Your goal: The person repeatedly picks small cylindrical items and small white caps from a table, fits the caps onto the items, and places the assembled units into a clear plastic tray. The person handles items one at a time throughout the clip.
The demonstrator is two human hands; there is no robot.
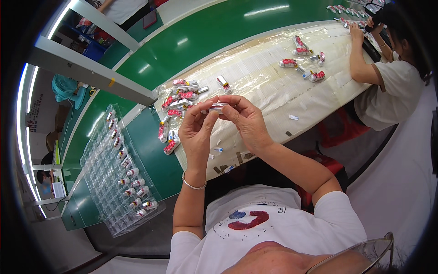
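Observation:
Both my hands are raised over the near edge of the covered worktable, fingertips almost meeting. Between them is a small silver-and-red bottle (216, 108), lying sideways and partly hidden by the fingers. My left hand (197, 130) pinches its left end with thumb and fingers. At the other end, my right hand (247, 122) grips it the same way, thumb on the near side. Just beyond and left of my hands lies a loose heap of similar small bottles (186, 95) with red-and-white labels and silver caps. One more bottle (223, 84) stands apart, beyond my fingers.
A clear plastic tray (98, 164) with many pockets sits at the left, bottles along its right side. Crinkled clear film covers the pale worktable (255, 91). Several bottles (301, 48) lie farther right, near a co-worker's arm (360, 64). A grey post (91, 68) rises at left.

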